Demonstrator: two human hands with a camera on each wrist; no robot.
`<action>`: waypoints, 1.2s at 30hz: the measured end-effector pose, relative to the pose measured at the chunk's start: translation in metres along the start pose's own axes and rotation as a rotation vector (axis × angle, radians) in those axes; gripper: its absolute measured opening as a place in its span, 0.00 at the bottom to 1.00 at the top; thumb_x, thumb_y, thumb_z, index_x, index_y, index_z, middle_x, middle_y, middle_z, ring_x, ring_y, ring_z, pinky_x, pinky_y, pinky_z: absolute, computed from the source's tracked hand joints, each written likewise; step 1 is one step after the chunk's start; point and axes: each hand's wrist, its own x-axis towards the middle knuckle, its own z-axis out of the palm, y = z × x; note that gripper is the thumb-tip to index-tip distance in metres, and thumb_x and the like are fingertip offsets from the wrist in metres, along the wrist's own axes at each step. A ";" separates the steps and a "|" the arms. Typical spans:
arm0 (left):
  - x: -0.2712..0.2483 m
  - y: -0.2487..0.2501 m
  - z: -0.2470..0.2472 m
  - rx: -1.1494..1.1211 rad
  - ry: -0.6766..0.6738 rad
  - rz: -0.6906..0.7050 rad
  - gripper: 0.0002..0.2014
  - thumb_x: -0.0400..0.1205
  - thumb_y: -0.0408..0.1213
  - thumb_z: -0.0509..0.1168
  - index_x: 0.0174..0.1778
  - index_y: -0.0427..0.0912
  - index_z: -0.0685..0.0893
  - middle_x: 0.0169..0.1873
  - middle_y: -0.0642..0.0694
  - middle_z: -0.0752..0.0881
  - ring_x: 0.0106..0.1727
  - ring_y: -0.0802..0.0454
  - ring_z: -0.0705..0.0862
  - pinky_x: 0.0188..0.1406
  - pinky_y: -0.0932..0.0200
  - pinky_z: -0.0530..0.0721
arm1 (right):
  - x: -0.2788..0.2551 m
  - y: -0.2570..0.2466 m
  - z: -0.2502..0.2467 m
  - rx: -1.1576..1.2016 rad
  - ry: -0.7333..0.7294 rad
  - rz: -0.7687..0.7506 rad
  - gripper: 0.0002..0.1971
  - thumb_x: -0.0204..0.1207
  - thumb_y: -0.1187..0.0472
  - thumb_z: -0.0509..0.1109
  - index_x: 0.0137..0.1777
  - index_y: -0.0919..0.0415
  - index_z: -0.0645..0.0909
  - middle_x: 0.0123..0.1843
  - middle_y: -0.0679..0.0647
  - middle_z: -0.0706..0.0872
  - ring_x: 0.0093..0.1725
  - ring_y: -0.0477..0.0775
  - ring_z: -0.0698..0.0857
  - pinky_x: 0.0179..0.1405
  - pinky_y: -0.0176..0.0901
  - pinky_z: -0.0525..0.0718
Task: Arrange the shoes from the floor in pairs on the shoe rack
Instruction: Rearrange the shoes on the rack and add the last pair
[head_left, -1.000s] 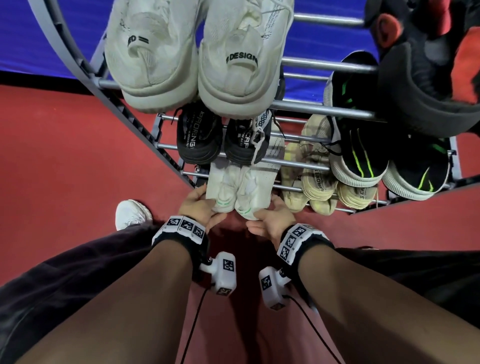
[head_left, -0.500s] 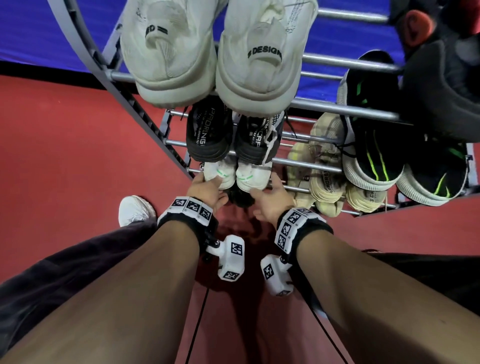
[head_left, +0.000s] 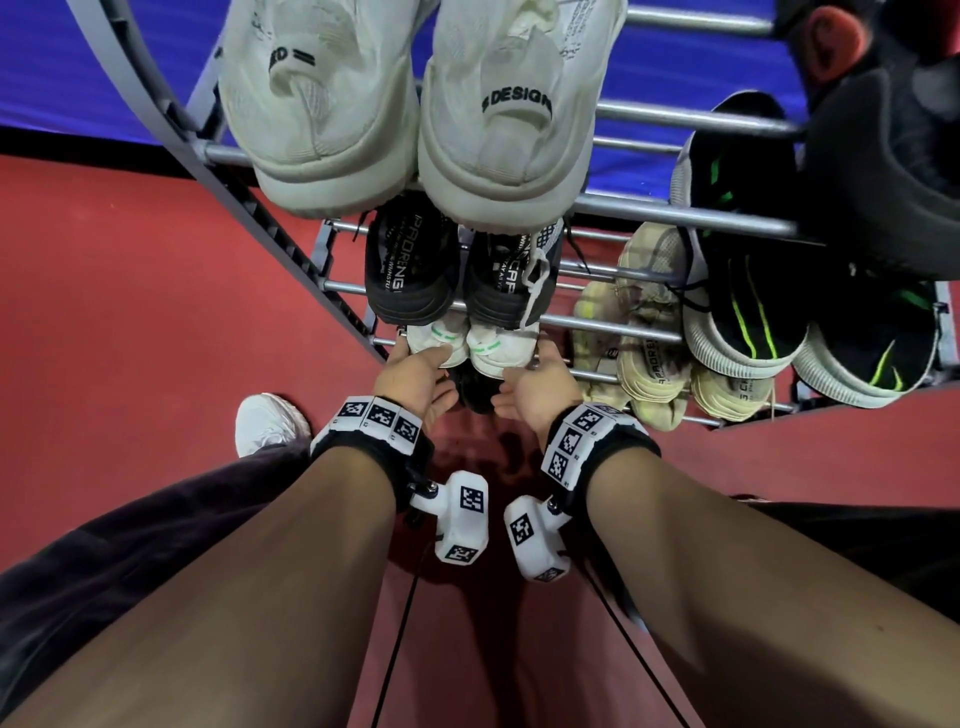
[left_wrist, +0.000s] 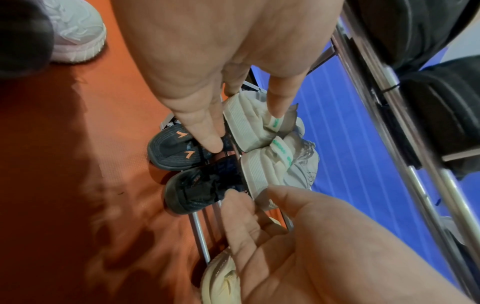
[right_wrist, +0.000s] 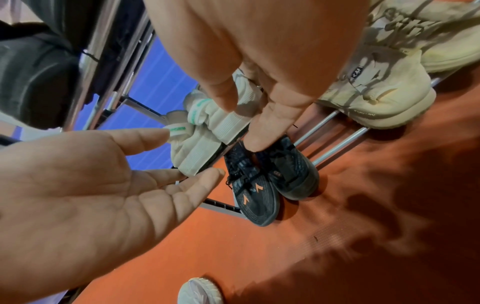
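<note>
A white pair of sneakers with green heel tabs (head_left: 470, 345) stands side by side on a low shelf of the metal shoe rack (head_left: 675, 213), heels toward me. My left hand (head_left: 423, 366) is open at the left heel, one fingertip (left_wrist: 275, 112) on its green tab. My right hand (head_left: 540, 379) is open at the right heel, fingers relaxed beside the sole. Under the white pair (left_wrist: 257, 148) sits a dark pair with orange chevrons (left_wrist: 179, 152) on the lowest rails. The right wrist view shows both pairs (right_wrist: 207, 144), (right_wrist: 262, 195) and my open left palm (right_wrist: 103, 174).
Above are a big white pair (head_left: 405, 114) on the top shelf and a black pair (head_left: 457, 265) below it. A beige pair (head_left: 649, 353), a black-green pair (head_left: 748, 312) and black-red shoes (head_left: 883, 156) fill the right side. My white-shod foot (head_left: 270, 423) rests on the red floor.
The white pair has slid deeper onto its shelf, under the black pair, with only the heels showing. Both hands followed forward and now lie open at the heels.
</note>
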 end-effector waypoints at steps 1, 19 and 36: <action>0.000 0.000 0.000 -0.007 0.002 -0.007 0.11 0.87 0.35 0.68 0.57 0.59 0.80 0.64 0.34 0.82 0.67 0.37 0.83 0.65 0.46 0.84 | 0.000 -0.001 0.000 0.002 0.001 0.001 0.17 0.85 0.67 0.63 0.71 0.53 0.69 0.40 0.61 0.85 0.42 0.70 0.91 0.51 0.68 0.92; -0.004 -0.008 0.008 0.101 0.021 -0.168 0.15 0.90 0.40 0.60 0.72 0.44 0.81 0.69 0.43 0.81 0.69 0.40 0.83 0.60 0.45 0.87 | -0.005 0.001 -0.025 0.057 -0.005 0.114 0.39 0.82 0.65 0.67 0.89 0.46 0.55 0.56 0.62 0.90 0.40 0.59 0.91 0.37 0.50 0.91; -0.186 0.001 0.098 0.351 -0.204 0.047 0.09 0.91 0.40 0.60 0.63 0.43 0.81 0.60 0.37 0.86 0.58 0.37 0.87 0.55 0.44 0.87 | -0.153 -0.020 -0.177 0.248 0.030 0.142 0.04 0.87 0.61 0.65 0.56 0.61 0.79 0.42 0.56 0.85 0.32 0.56 0.84 0.33 0.46 0.88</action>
